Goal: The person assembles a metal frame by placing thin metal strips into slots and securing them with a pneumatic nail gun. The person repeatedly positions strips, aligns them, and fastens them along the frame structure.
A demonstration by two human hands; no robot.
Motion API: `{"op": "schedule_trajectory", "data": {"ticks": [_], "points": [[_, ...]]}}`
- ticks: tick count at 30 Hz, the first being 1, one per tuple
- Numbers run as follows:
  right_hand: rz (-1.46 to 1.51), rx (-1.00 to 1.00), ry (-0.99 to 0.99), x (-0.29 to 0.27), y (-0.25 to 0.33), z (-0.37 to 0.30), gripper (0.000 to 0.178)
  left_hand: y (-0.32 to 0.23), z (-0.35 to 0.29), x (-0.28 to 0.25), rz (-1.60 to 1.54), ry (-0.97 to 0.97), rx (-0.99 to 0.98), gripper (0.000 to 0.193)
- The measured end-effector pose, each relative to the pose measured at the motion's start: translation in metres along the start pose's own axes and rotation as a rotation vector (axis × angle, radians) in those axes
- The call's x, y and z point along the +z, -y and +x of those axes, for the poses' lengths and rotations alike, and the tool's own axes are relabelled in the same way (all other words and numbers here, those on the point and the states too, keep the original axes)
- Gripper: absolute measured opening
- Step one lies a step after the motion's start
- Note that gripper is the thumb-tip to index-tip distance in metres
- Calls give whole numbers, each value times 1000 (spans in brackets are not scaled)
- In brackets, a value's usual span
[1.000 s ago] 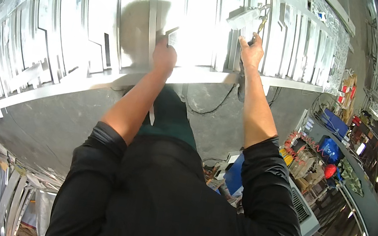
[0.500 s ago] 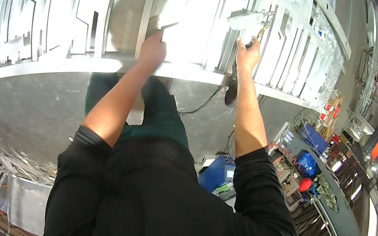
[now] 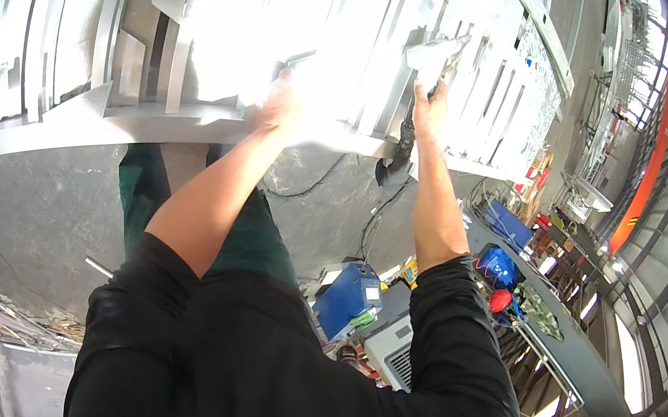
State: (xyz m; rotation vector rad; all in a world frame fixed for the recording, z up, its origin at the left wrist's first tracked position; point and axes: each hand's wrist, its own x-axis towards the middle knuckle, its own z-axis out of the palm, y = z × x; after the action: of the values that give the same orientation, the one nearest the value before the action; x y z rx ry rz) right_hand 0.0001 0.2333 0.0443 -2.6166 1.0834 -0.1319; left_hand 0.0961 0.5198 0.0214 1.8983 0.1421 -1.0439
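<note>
My right hand [image 3: 430,117] grips what looks like a welding torch [image 3: 405,132]. Its black handle and cable sleeve hang over the near edge of a bench, and a brass-coloured front end points away from me. Beside that front end lies a pale, flat, irregular piece [image 3: 433,54], blurred by glare. My left hand [image 3: 280,107], washed out by sunlight, is closed over the bench near its front edge. From its fingertips a thin dark-edged metal piece [image 3: 301,56] sticks out. Under both hands, long bright metal profiles [image 3: 164,70] stand in rows on the bench.
The bench's pale front rail [image 3: 167,123] curves across in front of my legs. On the grey floor [image 3: 9,198], a blue machine [image 3: 346,303] stands near my right side, with cables around it. Farther right, a cluttered dark worktop [image 3: 589,375] carries a blue bag [image 3: 499,267]. Metal offcuts [image 3: 23,324] lie behind left.
My view has turned, and the bench parts have slid left in it. My left hand has shifted right along the bench with the thin metal piece. The torch stays in my right hand.
</note>
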Motion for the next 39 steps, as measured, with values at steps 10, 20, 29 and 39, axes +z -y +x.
{"op": "schedule_trajectory", "data": {"ticks": [10, 20, 29, 39], "points": [[60, -35, 111, -8, -14, 8, 74, -1, -1, 3, 33, -13, 1, 25], [223, -15, 176, -8, -26, 9, 64, -1, -4, 1, 31, -20, 16, 23], [226, 1, 181, -6, -31, 11, 67, 1, -4, 0, -28, -18, -1, 27], [223, 24, 152, -2, -39, 14, 63, -3, -5, 0, 49, 10, 16, 28]]}}
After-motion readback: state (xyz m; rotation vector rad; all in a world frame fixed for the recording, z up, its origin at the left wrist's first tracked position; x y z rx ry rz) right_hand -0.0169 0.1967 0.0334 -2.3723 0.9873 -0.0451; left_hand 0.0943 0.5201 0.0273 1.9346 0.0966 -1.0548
